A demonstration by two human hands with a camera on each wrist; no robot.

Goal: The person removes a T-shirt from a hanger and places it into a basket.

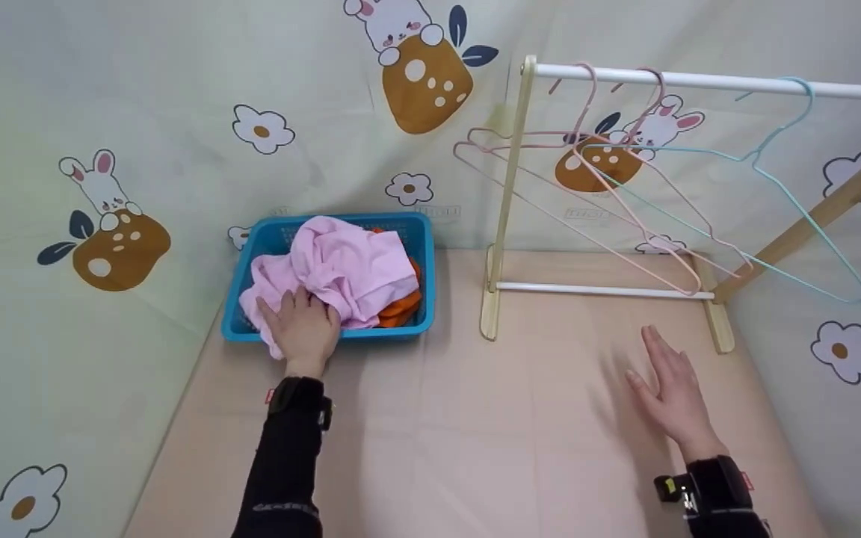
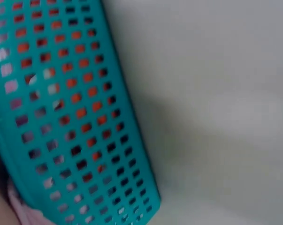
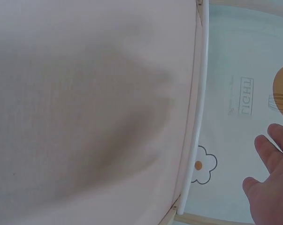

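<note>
A pink cloth garment (image 1: 356, 273) lies bunched in a blue plastic basket (image 1: 235, 299), part of it draped over the front rim. My left hand (image 1: 303, 332) reaches over that rim and rests on the cloth, fingers spread across the near folds. Orange fabric (image 1: 400, 310) shows beneath the pink one. In the left wrist view the basket's perforated side (image 2: 75, 112) fills the left half, with orange showing through the holes. Out to the right, my right hand (image 1: 673, 396) hovers above the table with fingers extended and nothing in it; part of it shows in the right wrist view (image 3: 275, 183).
Right of the basket stands a wooden rack with a white top rail (image 1: 714, 81) and a lower white bar (image 1: 602, 290). Two pink hangers (image 1: 643, 217) and a turquoise hanger (image 1: 797, 202) hang from it. A patterned wall sheet (image 1: 326, 75) surrounds the beige table (image 1: 475, 418).
</note>
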